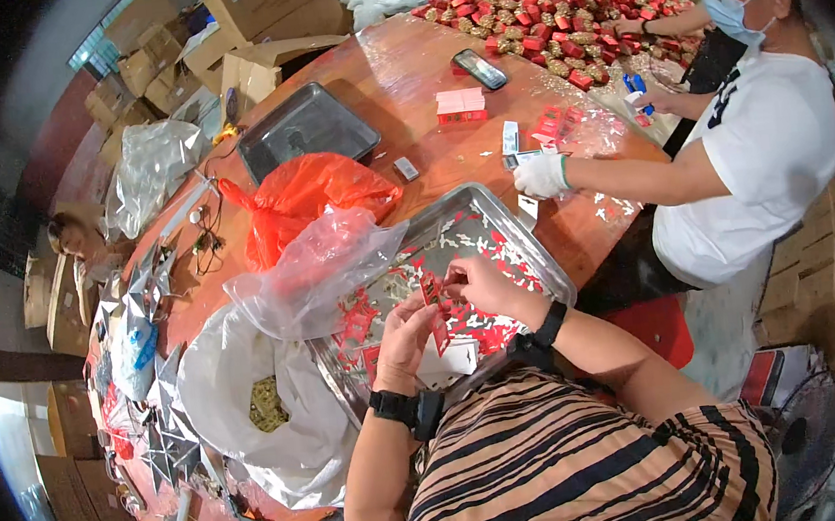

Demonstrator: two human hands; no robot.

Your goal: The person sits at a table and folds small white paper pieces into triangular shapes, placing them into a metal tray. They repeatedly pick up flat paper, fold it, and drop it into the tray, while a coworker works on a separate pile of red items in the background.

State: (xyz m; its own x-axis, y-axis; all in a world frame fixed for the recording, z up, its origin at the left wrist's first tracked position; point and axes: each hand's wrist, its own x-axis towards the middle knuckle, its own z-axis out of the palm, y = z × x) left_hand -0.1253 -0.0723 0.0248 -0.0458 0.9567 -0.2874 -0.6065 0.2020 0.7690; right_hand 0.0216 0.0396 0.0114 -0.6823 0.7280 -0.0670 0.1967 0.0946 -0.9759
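Head: left hand holds red card, right hand narrow, clear bag overlapping tray.

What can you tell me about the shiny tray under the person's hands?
The tray is shallow and silver-coloured, apparently metal, with straight sides, rounded corners and a raised rim. It rests on the reddish-brown table in front of the person. Small red and white scraps litter its floor, and white cards lie near its close edge. A clear plastic bag overlaps its left part from this view.
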